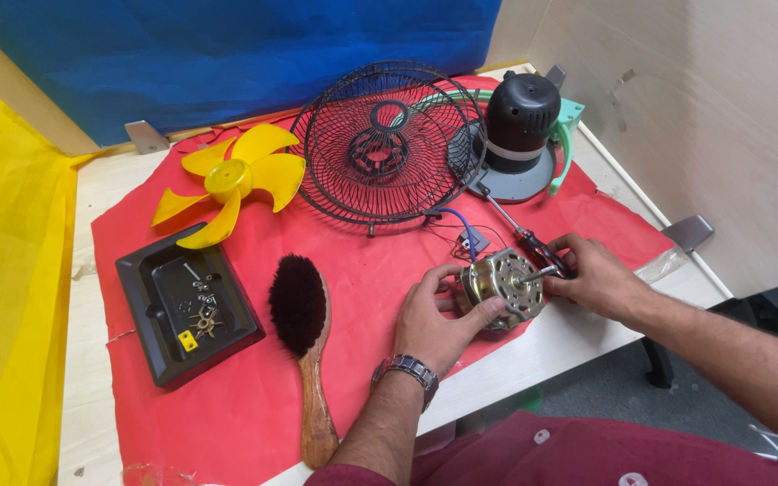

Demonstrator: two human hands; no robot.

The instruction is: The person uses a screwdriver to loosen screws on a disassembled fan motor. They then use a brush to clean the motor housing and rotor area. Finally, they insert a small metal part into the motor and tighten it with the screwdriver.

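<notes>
A small metal fan motor (502, 286) with a brass-coloured body and a short shaft lies at the front edge of the red cloth (245, 396). My left hand (438, 317) grips the motor from its left side, thumb across the front. My right hand (592, 275) holds a screwdriver (517, 229) with a dark handle beside the motor's right side, its shaft pointing away towards the grey fan base. Blue and thin dark wires (463, 230) run from the motor to a small connector.
A black wire fan guard (380, 144) stands at the back, with a yellow fan blade (230, 180) to its left. A black motor cover on a grey base (520, 126) sits back right. A black tray (187, 304) holds several screws. A wooden-handled brush (303, 342) lies in the middle.
</notes>
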